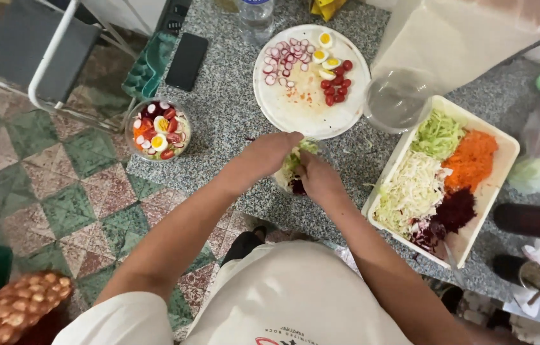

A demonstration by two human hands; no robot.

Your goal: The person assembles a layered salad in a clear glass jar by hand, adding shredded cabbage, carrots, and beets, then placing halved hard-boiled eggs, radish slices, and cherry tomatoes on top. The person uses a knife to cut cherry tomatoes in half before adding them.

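Note:
A clear bowl (286, 182) with green shreds and dark red beet stands near the front edge of the grey speckled counter (225, 118). My left hand (268, 152) curls over its left rim, fingers bent onto the greens. My right hand (318, 179) presses down on the bowl's right side, covering most of it. Both hands touch the shredded salad inside. Whether either hand pinches any shreds is hidden.
A white tray (506, 153) of shredded cabbage, carrot and beet sits at right. A round white board (302, 108) holds radish slices, egg halves and cherry tomatoes. A filled salad bowl (159, 130) stands at left, an empty clear bowl (397, 102) behind, a black phone (187, 61) at back.

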